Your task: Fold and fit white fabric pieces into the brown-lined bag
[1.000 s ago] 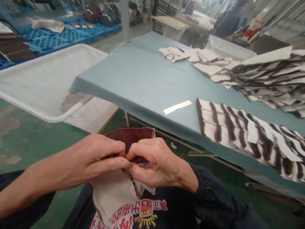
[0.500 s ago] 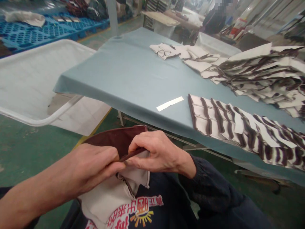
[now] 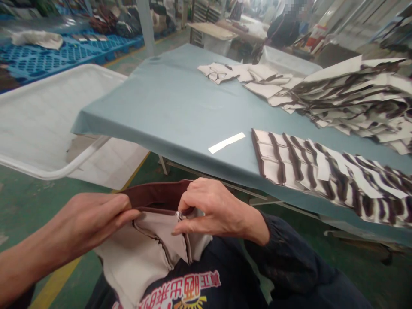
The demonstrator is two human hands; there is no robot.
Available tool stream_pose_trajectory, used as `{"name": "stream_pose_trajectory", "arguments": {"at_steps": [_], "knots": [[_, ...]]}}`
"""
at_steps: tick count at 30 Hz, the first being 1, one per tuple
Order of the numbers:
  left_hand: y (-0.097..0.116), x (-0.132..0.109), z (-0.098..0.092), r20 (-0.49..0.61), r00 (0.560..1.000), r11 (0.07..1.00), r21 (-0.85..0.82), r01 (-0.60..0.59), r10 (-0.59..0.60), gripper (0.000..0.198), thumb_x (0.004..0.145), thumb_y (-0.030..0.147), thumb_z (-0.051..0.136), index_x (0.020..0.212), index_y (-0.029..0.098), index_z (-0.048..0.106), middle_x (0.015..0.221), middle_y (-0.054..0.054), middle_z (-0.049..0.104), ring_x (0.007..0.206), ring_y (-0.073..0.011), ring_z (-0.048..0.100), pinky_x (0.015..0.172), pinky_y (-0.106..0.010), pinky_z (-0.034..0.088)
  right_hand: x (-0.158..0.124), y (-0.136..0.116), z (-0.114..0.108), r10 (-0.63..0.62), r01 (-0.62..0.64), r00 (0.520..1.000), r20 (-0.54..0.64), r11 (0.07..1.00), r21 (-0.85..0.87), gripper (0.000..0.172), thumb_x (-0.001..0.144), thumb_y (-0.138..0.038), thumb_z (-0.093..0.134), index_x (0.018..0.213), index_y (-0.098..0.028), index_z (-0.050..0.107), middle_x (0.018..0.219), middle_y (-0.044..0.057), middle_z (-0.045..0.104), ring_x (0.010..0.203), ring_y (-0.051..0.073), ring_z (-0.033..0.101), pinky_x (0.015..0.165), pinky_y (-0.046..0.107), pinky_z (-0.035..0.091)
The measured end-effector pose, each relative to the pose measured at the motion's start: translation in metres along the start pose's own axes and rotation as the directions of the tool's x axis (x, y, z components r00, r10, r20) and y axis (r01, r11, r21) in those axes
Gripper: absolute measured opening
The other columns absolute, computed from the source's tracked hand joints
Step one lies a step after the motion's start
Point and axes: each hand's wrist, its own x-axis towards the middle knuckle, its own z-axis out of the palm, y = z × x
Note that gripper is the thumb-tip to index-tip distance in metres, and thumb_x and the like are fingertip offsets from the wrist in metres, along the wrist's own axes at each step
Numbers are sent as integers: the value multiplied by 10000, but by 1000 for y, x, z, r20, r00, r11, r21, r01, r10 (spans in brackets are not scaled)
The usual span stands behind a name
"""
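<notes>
A sewn fabric piece [image 3: 119, 262], off-white on the outside and dark brown within, hangs in front of my body with its upper edge spread into a loop. My left hand [image 3: 99, 223] is closed on the brown-edged rim at the left. Farther right, the thumb and fingers of my right hand [image 3: 212, 210] pinch the rim beside a raised seam with dark edges. Between the hands the brown inner side shows. Part of the right end is hidden behind my right hand.
A table with a pale blue cover [image 3: 161, 103] stands ahead. On it lie a white strip [image 3: 227, 143], a row of folded cream-and-brown pieces [image 3: 289, 159], a large heap of similar pieces [image 3: 354, 94] and eyeglasses [image 3: 216, 75]. A white tub [image 3: 64, 171] stands left, near blue pallets [image 3: 38, 56].
My left hand has slid left along the rim, away from my right hand. The fabric's opening between them is now stretched wider and shows more seams.
</notes>
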Motion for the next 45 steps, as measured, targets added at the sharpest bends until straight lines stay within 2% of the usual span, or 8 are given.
{"name": "stream_pose_trajectory", "arguments": {"at_steps": [6,10,14,21,26,33,38,45], "knots": [[31,36,-9,80,991,971,-221,-90,110,416,1281,597,532,1395,295,794,1302,-28,899,1160,-222,845,1030,-269,623,16,-16,-9,-77,82,994,-72,995,64,467,1199,-605,745,950,-210,721,775,-24,718,718,142,643,722,292,439],[58,61,-3,45,995,890,-451,-63,93,276,1216,436,686,1043,274,826,966,24,871,855,-169,820,818,-216,614,17,-11,-8,-36,39,997,-62,999,37,572,1174,-719,716,910,-212,697,757,-31,670,696,141,601,701,298,395],[67,72,1,118,991,851,-525,8,63,242,1136,202,671,923,250,775,791,80,778,665,-106,708,664,-168,522,16,-5,-7,2,0,999,-48,999,39,615,1170,-744,699,866,-210,686,757,-14,672,725,156,587,727,304,387],[64,51,19,100,994,922,-388,-5,48,247,1174,210,598,1003,250,772,812,77,768,651,-108,675,649,-212,475,15,6,2,131,-138,989,62,982,131,650,1122,-786,746,818,-220,643,738,-34,597,722,155,542,742,312,363],[64,47,28,-15,994,974,-199,-108,107,248,1157,173,548,1038,235,757,791,57,772,614,-121,704,599,-253,457,14,11,6,178,-189,982,68,959,212,649,1115,-796,744,833,-218,660,731,-48,590,697,142,553,726,311,368],[78,60,25,-82,993,964,-243,-104,87,297,1032,96,539,898,229,769,680,77,767,496,-82,671,527,-173,469,8,5,-2,185,-213,977,110,904,372,463,1175,-609,775,958,-200,771,896,21,820,819,161,707,844,318,523],[76,57,27,-67,994,949,-298,-106,90,299,1029,92,546,885,220,774,674,68,774,521,-91,704,555,-167,502,6,3,-4,205,-281,956,210,849,447,327,1169,-466,817,995,-190,792,935,22,835,838,156,727,817,295,558],[69,51,25,-37,996,939,-331,-92,84,320,1039,93,537,853,226,761,674,77,772,530,-83,681,558,-171,477,10,1,-1,192,-271,958,211,845,461,167,1118,-260,776,969,-185,782,919,11,827,817,140,718,792,270,533]]}}
